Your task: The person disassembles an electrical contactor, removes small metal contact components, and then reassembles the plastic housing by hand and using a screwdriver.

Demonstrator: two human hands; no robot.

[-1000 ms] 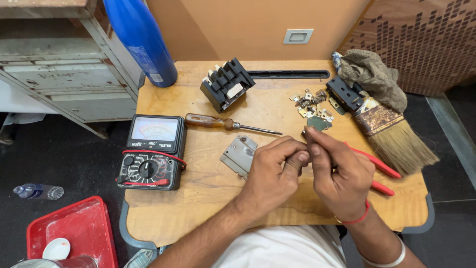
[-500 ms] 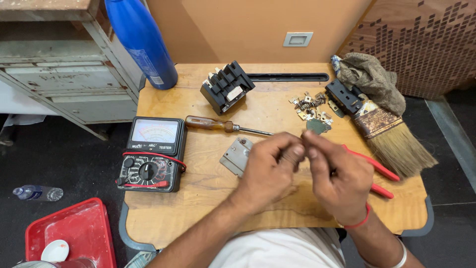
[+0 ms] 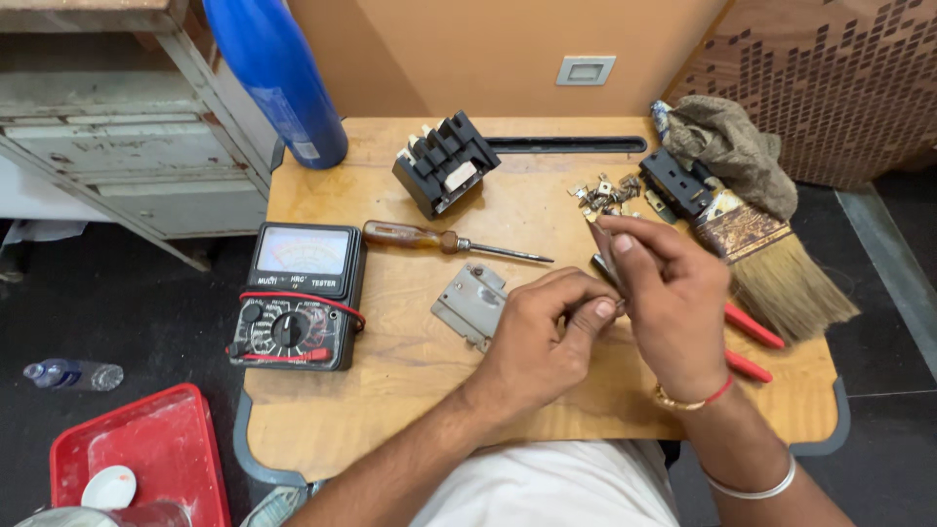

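Note:
My left hand (image 3: pixel 542 337) and my right hand (image 3: pixel 669 293) meet above the middle of the wooden table (image 3: pixel 390 381). Between them is a thin dark metal strip (image 3: pixel 603 265). My right thumb and fingers pinch its upper end, and my left fingertips close on its lower end. Just left of my left hand a grey metal plate (image 3: pixel 468 303) lies flat. Red-handled pliers (image 3: pixel 753 340) lie partly hidden under my right hand.
A wooden-handled screwdriver (image 3: pixel 439 239), an analog multimeter (image 3: pixel 298 298), a black slotted part (image 3: pixel 444 161), several small metal pieces (image 3: pixel 600 193), a second black part (image 3: pixel 673 183), a paintbrush (image 3: pixel 776 268) and a rag (image 3: pixel 727 146) lie on the table. A blue cylinder (image 3: pixel 278 83) and red tray (image 3: pixel 146 449) stand to the left.
My right hand has risen and shifted slightly toward the far edge, covering the small grey piece seen earlier. My left hand stays pinched beside it.

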